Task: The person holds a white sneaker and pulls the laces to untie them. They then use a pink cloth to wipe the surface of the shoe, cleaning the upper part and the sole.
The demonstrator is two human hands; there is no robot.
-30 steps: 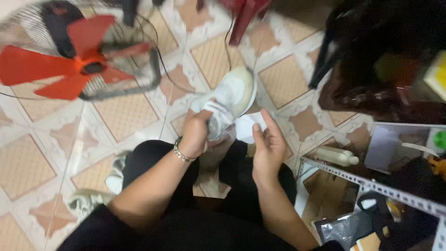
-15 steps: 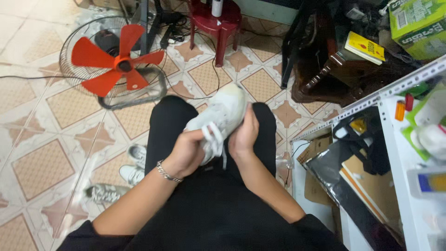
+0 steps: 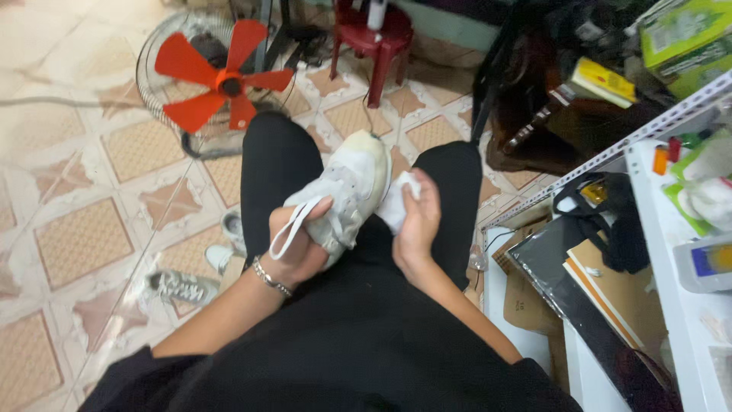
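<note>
From my feed the white sneaker (image 3: 347,194) sits up on the person's lap, over the black trousers (image 3: 282,160), toe pointing away toward the floor fan (image 3: 217,76). The left hand (image 3: 297,244) has its grip closed around the heel end of the shoe, fingers wrapped under it, with a loose white lace (image 3: 293,221) looping over the knuckles. There's a thin silver bracelet (image 3: 271,276) on that wrist. The right hand (image 3: 418,217) is curled shut on a small white cloth (image 3: 398,200), pressed right against the side of the sneaker near the toe. Could be a wipe or a tissue rather than cloth, it's bunched up so I can't really tell.

Around it: the fan has red blades and a wire cage and stands on the tiled floor (image 3: 84,236) just past the left knee. A dark red plastic stool (image 3: 374,34) is behind it. Down on the tiles beside the left leg there's another sneaker (image 3: 181,288), greyish, lying well apart from the one being held. To the right is a white metal shelf (image 3: 671,229) crowded with small stuff, and some flat cardboard (image 3: 610,294) tucked under it.
</note>
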